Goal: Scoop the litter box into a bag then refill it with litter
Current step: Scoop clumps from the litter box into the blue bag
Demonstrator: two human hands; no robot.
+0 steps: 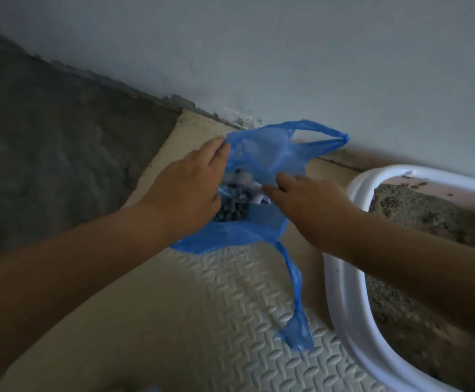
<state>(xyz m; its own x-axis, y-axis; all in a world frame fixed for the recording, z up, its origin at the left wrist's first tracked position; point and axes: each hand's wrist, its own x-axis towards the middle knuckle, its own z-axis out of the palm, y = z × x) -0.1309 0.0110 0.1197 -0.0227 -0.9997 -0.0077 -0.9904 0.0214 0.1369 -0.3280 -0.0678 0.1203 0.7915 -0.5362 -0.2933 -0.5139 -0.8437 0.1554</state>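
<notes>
A thin blue plastic bag (pixel 261 154) lies open on the cream foam mat (pixel 230 306), with dark clumps of used litter (pixel 232 209) and bits of white paper inside. My left hand (pixel 187 188) holds the bag's left rim, fingers curled over the edge. My right hand (pixel 309 205) pinches the bag's right side near the mouth. One handle sticks out toward the wall; the other trails down over the mat. The white litter box (pixel 343 292) stands at the right, holding grey-brown litter (pixel 411 213). No scoop is in view.
A pale wall (pixel 259 52) runs behind the bag and box. Bare grey concrete floor (pixel 47 151) lies to the left of the mat. My right forearm crosses above the box's near rim.
</notes>
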